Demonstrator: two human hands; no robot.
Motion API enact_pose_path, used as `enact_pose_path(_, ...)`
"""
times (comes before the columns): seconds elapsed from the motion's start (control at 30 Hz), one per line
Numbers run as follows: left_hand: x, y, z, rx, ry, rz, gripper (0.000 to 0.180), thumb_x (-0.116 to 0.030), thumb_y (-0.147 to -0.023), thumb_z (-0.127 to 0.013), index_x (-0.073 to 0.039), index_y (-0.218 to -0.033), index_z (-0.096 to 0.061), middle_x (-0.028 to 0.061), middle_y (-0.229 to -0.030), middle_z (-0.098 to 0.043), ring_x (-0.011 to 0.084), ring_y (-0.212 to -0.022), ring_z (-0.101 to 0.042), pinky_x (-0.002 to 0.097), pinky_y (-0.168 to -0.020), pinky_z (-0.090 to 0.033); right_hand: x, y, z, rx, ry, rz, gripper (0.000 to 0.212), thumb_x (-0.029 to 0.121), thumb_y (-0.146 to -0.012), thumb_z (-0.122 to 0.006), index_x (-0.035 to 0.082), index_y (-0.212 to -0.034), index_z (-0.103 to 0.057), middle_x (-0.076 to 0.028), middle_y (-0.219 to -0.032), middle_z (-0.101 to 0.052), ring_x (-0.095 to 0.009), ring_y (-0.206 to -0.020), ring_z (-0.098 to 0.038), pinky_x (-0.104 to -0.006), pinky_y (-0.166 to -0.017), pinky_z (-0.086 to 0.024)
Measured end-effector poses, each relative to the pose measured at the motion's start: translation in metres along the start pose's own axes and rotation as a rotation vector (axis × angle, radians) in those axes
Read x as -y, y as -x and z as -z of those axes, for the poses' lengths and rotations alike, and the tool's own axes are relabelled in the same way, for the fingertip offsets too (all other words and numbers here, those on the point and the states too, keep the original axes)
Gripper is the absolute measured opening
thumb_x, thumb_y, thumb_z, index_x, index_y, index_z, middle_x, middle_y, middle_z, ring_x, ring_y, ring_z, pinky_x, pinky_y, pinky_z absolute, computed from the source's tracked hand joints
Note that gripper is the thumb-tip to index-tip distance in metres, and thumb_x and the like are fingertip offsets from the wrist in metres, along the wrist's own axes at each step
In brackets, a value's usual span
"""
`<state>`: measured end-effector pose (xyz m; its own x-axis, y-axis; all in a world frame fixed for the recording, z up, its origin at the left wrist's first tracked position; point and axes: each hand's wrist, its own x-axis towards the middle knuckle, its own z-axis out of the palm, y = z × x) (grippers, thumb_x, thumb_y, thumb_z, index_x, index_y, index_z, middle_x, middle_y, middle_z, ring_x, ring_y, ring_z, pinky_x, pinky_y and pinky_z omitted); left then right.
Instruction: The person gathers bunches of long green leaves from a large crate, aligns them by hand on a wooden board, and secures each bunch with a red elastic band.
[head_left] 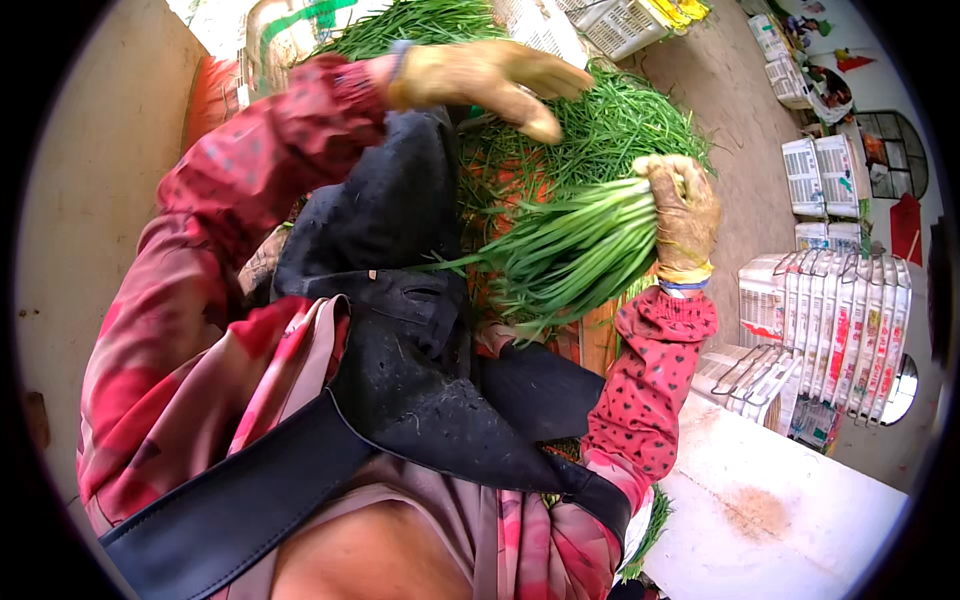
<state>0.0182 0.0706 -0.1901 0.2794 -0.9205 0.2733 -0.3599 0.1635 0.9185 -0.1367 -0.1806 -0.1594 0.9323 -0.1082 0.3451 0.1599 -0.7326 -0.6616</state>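
Note:
My right hand (685, 215), in a stained yellowish glove, is closed round the pale stem ends of a bunch of garlic chives (580, 250). The long green leaves fan out to the left, toward my black apron (400, 380). My left hand (490, 85), gloved as well, reaches over a heap of loose chives (630, 125) with its fingers stretched out and thumb apart. Nothing shows in it. Another pile of chives (420, 28) lies beyond my left wrist.
White plastic crates (620, 28) stand at the far side. On the right are stacked white crates (825, 320) and a white board (770, 500) with a brown stain. A pale panel (100, 180) rises on the left. Orange material (510, 180) shows under the chives.

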Motion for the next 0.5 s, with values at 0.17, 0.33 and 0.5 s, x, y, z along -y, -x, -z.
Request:
enact_pose_path(0.17, -0.007, -0.077, -0.061, 0.448, 0.525, 0.098, 0.054, -0.029, -0.077, -0.074, 0.0, -0.118, -0.054, 0.0073, -0.108, -0.061, 0.0141, -0.095, -0.058, 0.0295, -0.082, -0.047, 0.065, -0.01, 0.001, 0.053, -0.297, 0.02, 0.011, 0.016, -0.086, -0.065, 0.005, -0.089, -0.065, 0.0, -0.084, -0.065, -0.008, -0.074, -0.057, -0.022, -0.069, -0.046)
enact_pose_path(0.33, -0.069, -0.107, -0.106, 0.264, 1.135, -0.101, 0.033, -0.016, -0.074, -0.073, -0.002, -0.103, -0.064, 0.0053, -0.09, -0.066, 0.0129, -0.081, -0.061, 0.0288, -0.075, -0.05, 0.118, -0.041, 0.05, -0.022, 0.006, 0.237, 0.023, 0.009, -0.083, -0.06, 0.008, -0.105, -0.063, -0.005, -0.104, -0.063, -0.018, -0.095, -0.061, -0.0301, -0.08, -0.05)
enact_pose_path(0.5, -0.091, -0.121, -0.144, -0.009, 1.368, -0.134, 0.015, -0.013, -0.073, -0.069, -0.004, -0.085, -0.07, 0.0065, -0.081, -0.068, 0.0141, -0.074, -0.064, 0.0289, -0.072, -0.052, 0.151, -0.035, 0.063, 0.129, 0.815, 0.526, 0.054, 0.03, -0.086, -0.062, 0.006, -0.131, -0.044, -0.011, -0.122, -0.055, -0.023, -0.106, -0.055, -0.036, -0.088, -0.046)
